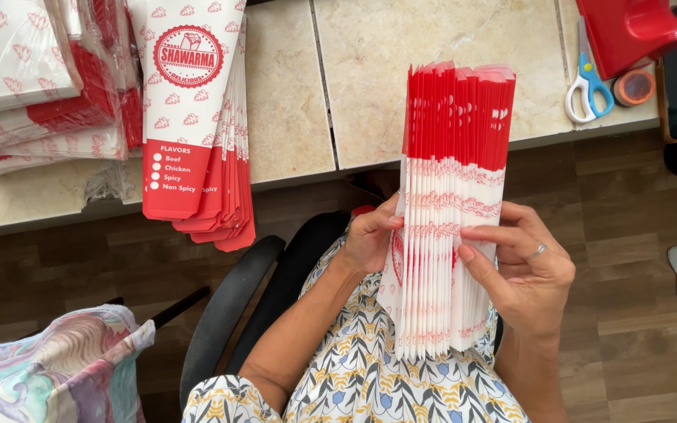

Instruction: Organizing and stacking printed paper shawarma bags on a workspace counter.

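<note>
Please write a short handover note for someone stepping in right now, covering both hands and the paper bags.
Left hand: grips the left edge of a bundle of red and white paper bags.
Right hand: holds the right side, thumb on the front.
The bundle stands on edge over the lap.
Done: stacks of flat bags lie on the counter.
Left: the held bundle is not yet put down.

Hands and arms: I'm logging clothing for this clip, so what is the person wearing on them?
Both forearms are bare, with no gloves or watch in view. The right hand has a thin silver ring on one finger. The left hand shows no jewellery. The only clothing in view is a white garment with a yellow, blue and grey leaf print; whether its sleeves are short cannot be told.
</note>
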